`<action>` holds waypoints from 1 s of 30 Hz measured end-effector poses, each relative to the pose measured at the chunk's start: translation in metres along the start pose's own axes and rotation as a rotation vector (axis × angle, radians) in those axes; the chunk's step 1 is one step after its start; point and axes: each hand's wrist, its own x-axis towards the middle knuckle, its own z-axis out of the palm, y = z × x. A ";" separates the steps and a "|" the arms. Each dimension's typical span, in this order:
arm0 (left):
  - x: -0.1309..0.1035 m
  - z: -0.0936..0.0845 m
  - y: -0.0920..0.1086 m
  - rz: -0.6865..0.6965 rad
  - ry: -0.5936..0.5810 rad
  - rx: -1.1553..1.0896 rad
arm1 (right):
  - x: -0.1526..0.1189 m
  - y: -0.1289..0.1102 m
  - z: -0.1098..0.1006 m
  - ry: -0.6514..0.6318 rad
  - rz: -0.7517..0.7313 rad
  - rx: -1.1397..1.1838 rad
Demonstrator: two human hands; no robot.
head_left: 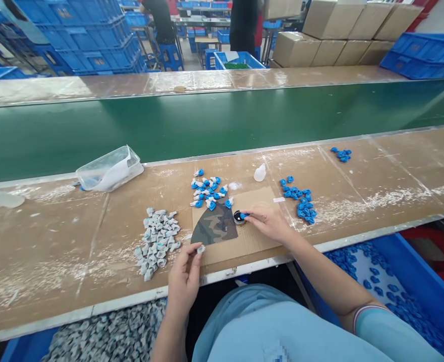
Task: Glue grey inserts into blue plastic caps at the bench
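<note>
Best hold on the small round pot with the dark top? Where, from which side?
Probably its outer side wall, coming from the left. The pot is round and its top looks open and dark inside, so keep fingers off that. The right hand holds a blue piece at the right edge; the camouflage sheet on the left lies flat.

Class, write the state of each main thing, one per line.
Left hand, pinching a grey piece
Right hand, holding a blue piece at the pot
Pot, open, dark inside
Camouflage sheet, lying flat
Grey pile, loosely heaped
Blue-and-white pieces, loosely grouped
Clear box, open-topped
Green belt, motion unclear
</note>
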 end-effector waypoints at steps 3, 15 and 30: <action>0.004 0.017 0.012 -0.147 -0.052 -0.241 | 0.000 0.000 -0.001 -0.002 0.003 -0.006; 0.020 0.063 0.028 -0.312 -0.103 -0.541 | -0.009 -0.014 -0.003 -0.004 0.175 0.189; 0.024 0.053 0.037 -0.100 -0.223 -0.331 | -0.015 -0.019 0.011 -0.130 0.060 0.359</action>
